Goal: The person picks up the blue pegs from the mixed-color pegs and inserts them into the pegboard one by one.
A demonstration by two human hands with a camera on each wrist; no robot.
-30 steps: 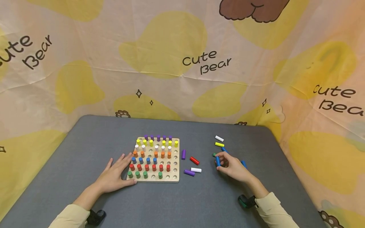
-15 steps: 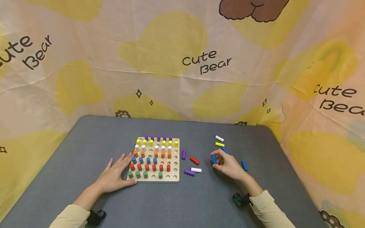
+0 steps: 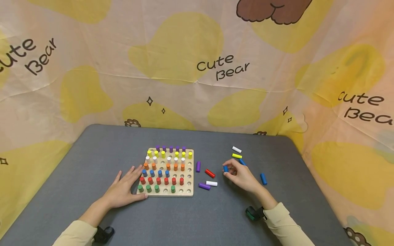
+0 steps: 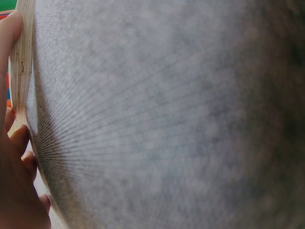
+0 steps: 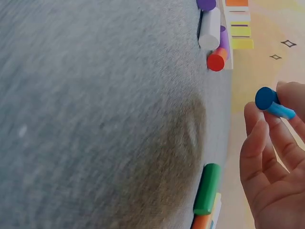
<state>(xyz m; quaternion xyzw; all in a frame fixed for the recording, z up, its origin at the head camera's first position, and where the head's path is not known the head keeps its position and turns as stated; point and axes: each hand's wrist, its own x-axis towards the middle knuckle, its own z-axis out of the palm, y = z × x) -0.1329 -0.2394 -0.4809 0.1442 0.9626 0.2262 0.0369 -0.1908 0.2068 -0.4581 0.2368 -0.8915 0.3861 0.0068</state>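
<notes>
My right hand (image 3: 242,176) pinches a blue peg (image 3: 225,168) between thumb and fingertips, right of the wooden pegboard (image 3: 192,184). Seen from the right wrist, the same blue peg (image 5: 266,98) points one round end at the camera. My left hand (image 3: 123,188) rests at the board's left side, fingers spread along the edge and thumb at the near corner. The left wrist view shows the board's side (image 4: 21,62) against that hand. Rows of purple, yellow, white, orange, blue, red and green pegs stand in the board, with some holes bare.
Beside the board lie a red peg (image 3: 210,173), a white peg (image 3: 211,183) and two purple pegs (image 3: 198,166). Farther right are another white (image 3: 236,149), a yellow (image 3: 236,155) and two blue pegs (image 3: 263,179). A green peg (image 5: 207,189) shows in the right wrist view.
My right hand has moved left toward the board with the blue peg, uncovering a blue peg on the table at its right. The left hand has stayed in place.
</notes>
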